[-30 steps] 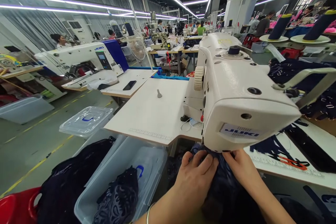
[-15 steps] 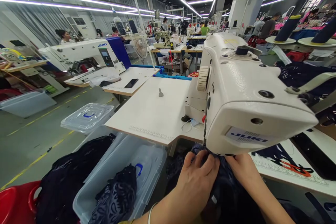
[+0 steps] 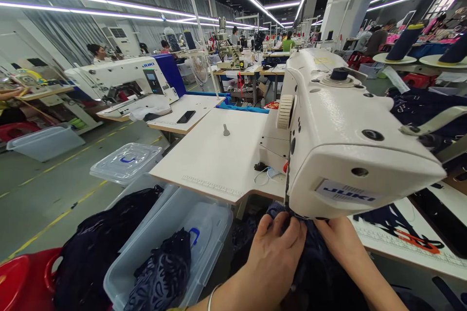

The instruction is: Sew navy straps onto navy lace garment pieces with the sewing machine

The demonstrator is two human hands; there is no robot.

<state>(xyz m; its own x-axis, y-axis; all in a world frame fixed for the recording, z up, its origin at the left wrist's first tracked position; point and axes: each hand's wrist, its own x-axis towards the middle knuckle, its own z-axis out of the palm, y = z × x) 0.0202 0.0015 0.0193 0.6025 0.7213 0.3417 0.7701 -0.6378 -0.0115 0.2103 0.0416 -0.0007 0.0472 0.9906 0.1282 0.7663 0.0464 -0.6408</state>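
A white sewing machine (image 3: 359, 121) stands in front of me, its head hiding the needle area. Dark navy patterned fabric (image 3: 316, 257) hangs under the head and down toward my lap. My left hand (image 3: 279, 248) has its fingers curled over the fabric, left of the machine head and close to its underside. On the other side, my right hand (image 3: 337, 238) pinches the same fabric, its fingertips partly covered by the head. Both hands are close together with the cloth between them.
A white table (image 3: 207, 155) carries a small grey metal piece (image 3: 226, 130). Below left, a clear plastic bin (image 3: 215, 233) holds dark lace fabric (image 3: 164, 267), beside a red stool (image 3: 18, 279). On the right lie orange-handled scissors (image 3: 419, 242) and a black phone (image 3: 443, 221). Thread cones (image 3: 404, 43) stand behind.
The whole view has shifted slightly, so the surroundings sit a little further right. My hands stay on the fabric in nearly the same place at the machine.
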